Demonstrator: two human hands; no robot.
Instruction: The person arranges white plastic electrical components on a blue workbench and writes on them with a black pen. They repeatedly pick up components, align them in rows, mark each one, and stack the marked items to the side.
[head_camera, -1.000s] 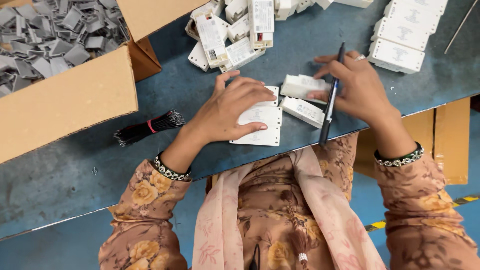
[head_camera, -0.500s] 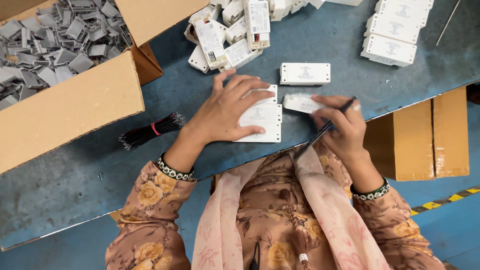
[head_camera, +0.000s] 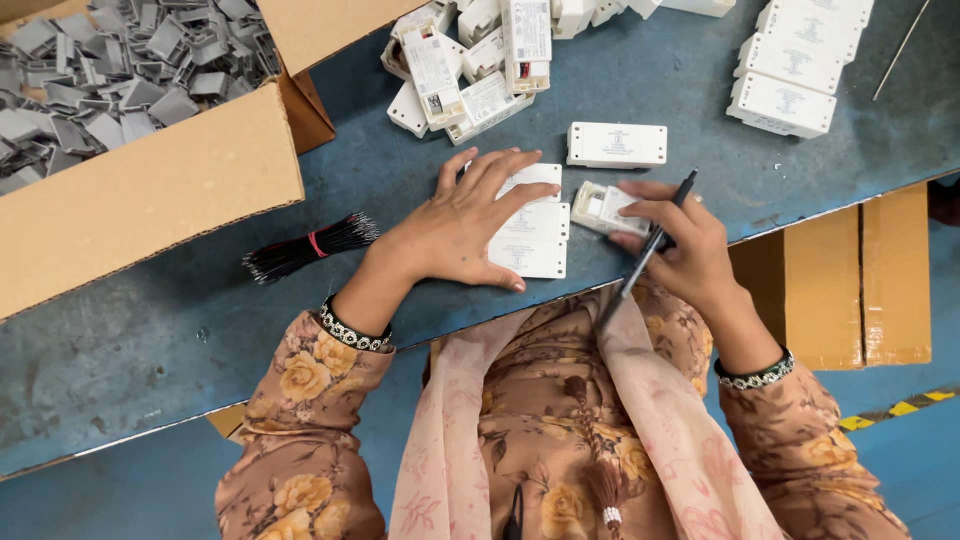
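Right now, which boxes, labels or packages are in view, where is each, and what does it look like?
Cardboard box: upper left, brown, open, full of grey plastic parts.
Labelled white modules: top centre pile, rectangular, white stickers.
Stacked white modules: top right, printed tops.
Single white module: centre, lying alone.
White label sheet: flat under left hand.
Brown cartons: right, below the table edge.

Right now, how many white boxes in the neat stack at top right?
3 show: the stacked boxes sit stepped at the blue table's far right, nearest one frontmost. More may lie beyond the frame's top.
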